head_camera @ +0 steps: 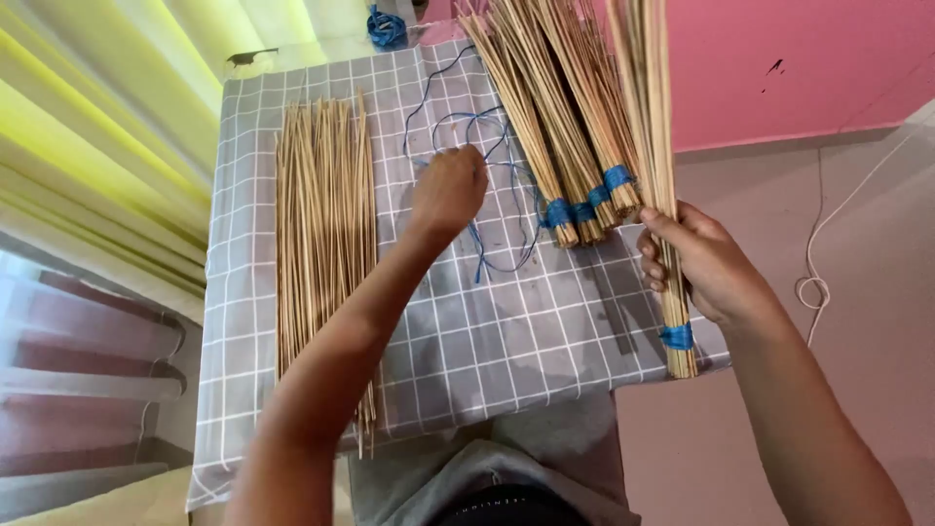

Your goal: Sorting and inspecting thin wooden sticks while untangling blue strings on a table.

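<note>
Stick bundle (pixel 660 146), blue-banded near its lower end, grasped upright in right hand (pixel 703 261) off worktop (pixel 506 331) edge. Left hand (pixel 448 190) pinches blue string (pixel 487 156). Loose sticks (pixel 324 234) lie left; tied bundles (pixel 565 127) lean behind.

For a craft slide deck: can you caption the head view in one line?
Right hand grips a blue-tied stick bundle while the left hand reaches blue string on a grey checked cloth.
</note>
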